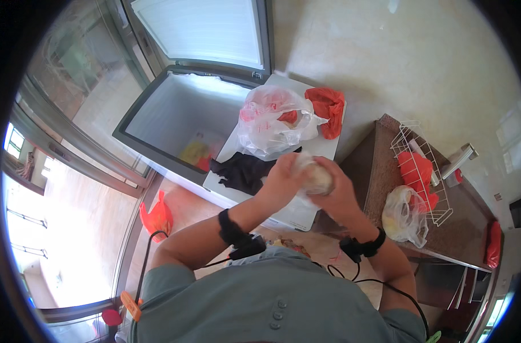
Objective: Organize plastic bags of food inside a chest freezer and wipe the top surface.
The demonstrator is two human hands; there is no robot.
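Between my left hand and my right hand is a pale bundle, seemingly in clear plastic; motion blurs it, so its contents cannot be told. Both hands grip it above the white top of the chest freezer. Just left of the bundle, a crumpled black plastic bag lies on that top. Beyond my hands sits a large translucent white plastic bag with red print and something red inside. A red plastic bag rests beside it at the far right edge.
The freezer's lid stands raised over its open compartment, with yellow and red items at the bottom. A red bag is on the floor at left. On the right counter are a wire rack and a clear plastic bag.
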